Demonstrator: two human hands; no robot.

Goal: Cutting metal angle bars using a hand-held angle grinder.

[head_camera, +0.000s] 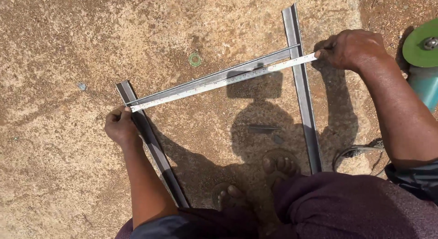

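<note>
Outdoor metalwork yard, looking like a roadside welding or fabrication spot. Person is squatting in sandals on a rough concrete slab [59, 47] with bare reddish dirt [392, 10] showing at its edge, hard sun throwing sharp shadows. Steel angle bars [305, 102] are lying straight on the ground as a frame. An angle grinder [422, 61] with a green disc is sitting at the right, its cable [351, 152] trailing beside the slab. No bench, no walls showing.
</note>
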